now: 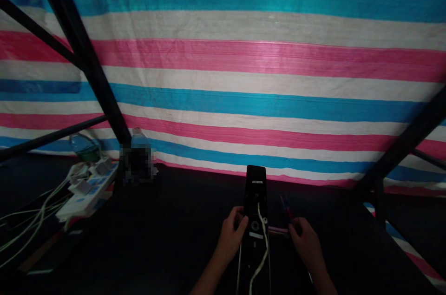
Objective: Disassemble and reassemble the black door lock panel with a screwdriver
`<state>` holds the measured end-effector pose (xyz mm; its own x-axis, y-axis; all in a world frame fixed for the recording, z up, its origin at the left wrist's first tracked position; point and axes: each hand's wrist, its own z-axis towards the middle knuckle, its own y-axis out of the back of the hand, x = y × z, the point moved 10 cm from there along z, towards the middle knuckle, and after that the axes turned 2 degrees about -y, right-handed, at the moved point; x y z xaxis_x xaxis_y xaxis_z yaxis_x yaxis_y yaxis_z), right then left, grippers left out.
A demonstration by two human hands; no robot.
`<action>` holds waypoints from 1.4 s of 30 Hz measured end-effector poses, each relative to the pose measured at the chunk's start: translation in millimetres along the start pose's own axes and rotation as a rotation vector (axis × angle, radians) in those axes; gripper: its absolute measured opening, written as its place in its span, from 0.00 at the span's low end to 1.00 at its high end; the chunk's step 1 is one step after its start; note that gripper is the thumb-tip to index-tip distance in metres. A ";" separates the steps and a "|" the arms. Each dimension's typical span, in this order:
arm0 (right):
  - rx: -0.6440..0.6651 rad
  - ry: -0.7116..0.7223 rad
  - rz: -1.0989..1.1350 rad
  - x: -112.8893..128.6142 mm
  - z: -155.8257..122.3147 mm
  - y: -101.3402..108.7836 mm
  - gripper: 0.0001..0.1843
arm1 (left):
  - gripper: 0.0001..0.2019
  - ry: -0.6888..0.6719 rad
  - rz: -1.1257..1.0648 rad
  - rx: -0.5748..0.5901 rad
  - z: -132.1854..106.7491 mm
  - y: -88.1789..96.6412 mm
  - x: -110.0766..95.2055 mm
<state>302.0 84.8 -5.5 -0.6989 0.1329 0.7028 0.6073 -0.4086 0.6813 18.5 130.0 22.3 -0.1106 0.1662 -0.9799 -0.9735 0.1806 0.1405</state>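
A long black electronic panel (256, 193) stands on end on the dark table, with a circular fitting low on its face. A white cable (262, 239) runs down its front and off the bottom of the view. My left hand (232, 234) grips the panel's left side with curled fingers. My right hand (306, 244) is to the right of the panel, its fingers closed on the end of a thin pink rod (278, 230). Just above that rod stands a small dark blue and red item (285, 206), which my right hand does not touch.
A white power strip (87, 191) with plugs and tangled white cables lies at the left. Behind it stand a plastic bottle (138, 139) and a green-tinted bottle (83, 148). Black metal frame bars (78, 49) cross in front of a striped blue, white and pink tarp (265, 58).
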 end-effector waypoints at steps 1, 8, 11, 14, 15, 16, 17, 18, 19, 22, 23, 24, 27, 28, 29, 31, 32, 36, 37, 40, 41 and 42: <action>0.000 0.017 -0.004 2.3 -0.2 0.2 0.13 | 0.22 0.000 -0.003 0.000 -0.1 0.0 -0.5; 0.012 0.060 0.003 8.6 -0.7 0.4 0.13 | 0.22 0.006 0.001 -0.001 -1.0 -0.2 -0.5; 0.012 0.065 0.021 9.0 -0.6 0.4 0.13 | 0.22 0.003 0.012 -0.004 -0.7 -0.1 0.3; 0.013 0.064 0.024 9.1 -0.3 0.2 0.14 | 0.22 0.000 0.007 0.000 -0.7 -0.5 0.2; 0.010 0.063 0.024 9.1 -0.1 0.4 0.14 | 0.22 -0.002 0.004 0.000 -0.8 -0.5 -0.1; 0.005 0.063 0.024 9.0 0.2 0.7 0.14 | 0.22 -0.004 0.000 0.000 -0.9 -0.5 -0.4; 0.003 0.063 0.025 8.8 0.4 0.9 0.14 | 0.22 -0.004 -0.004 0.001 -1.1 -0.6 -0.5; 0.001 0.063 0.027 8.6 0.7 0.8 0.14 | 0.22 -0.002 -0.006 0.002 -1.1 -0.8 -0.5; 0.002 0.063 0.027 8.2 0.9 0.7 0.14 | 0.22 0.000 -0.008 0.000 -1.2 -0.7 -0.5; 0.007 0.064 0.016 7.2 0.9 0.0 0.14 | 0.22 0.003 -0.006 -0.011 -1.0 0.1 -1.6; 0.006 0.066 0.013 7.1 0.7 0.1 0.14 | 0.22 0.001 -0.006 -0.013 -0.9 0.2 -2.4; 0.006 0.067 0.011 7.2 0.4 0.2 0.14 | 0.22 0.001 -0.007 -0.012 -0.8 0.2 -3.0; 0.016 0.067 0.009 7.7 -0.6 -0.2 0.14 | 0.23 0.005 -0.007 -0.014 -0.5 0.7 -3.3; 0.021 0.066 0.010 7.8 -0.8 -0.4 0.14 | 0.23 0.006 -0.005 -0.015 -0.6 0.8 -2.8; 0.024 0.066 0.012 7.9 -0.9 -0.6 0.14 | 0.23 0.006 -0.003 -0.014 -0.6 0.9 -2.2; 0.020 0.066 0.015 7.9 -1.0 -0.5 0.15 | 0.22 0.001 0.001 -0.010 -0.9 0.5 -1.1; 0.016 0.068 0.017 7.8 -1.0 -0.6 0.15 | 0.22 -0.001 0.002 -0.007 -1.1 0.3 -0.3; 0.013 0.071 0.019 7.8 -0.5 -1.5 0.14 | 0.23 0.004 0.002 -0.005 -1.3 0.2 1.6; 0.014 0.071 0.020 8.0 -0.5 -1.6 0.14 | 0.24 0.006 0.000 -0.004 -1.2 0.1 1.4; 0.012 0.068 0.025 8.8 -0.1 -0.9 0.14 | 0.25 0.002 -0.008 -0.013 -0.8 1.1 -0.5; 0.009 0.066 0.027 9.0 0.1 -0.5 0.14 | 0.25 0.000 -0.008 -0.016 -0.7 1.3 -0.9; 0.006 0.064 0.029 8.9 0.2 -0.1 0.14 | 0.25 0.000 -0.007 -0.017 -0.7 1.3 -0.9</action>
<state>295.8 86.3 0.7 -0.7037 0.0634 0.7076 0.6295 -0.4061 0.6624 17.2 129.5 23.2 -0.1036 0.1645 -0.9809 -0.9775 0.1656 0.1310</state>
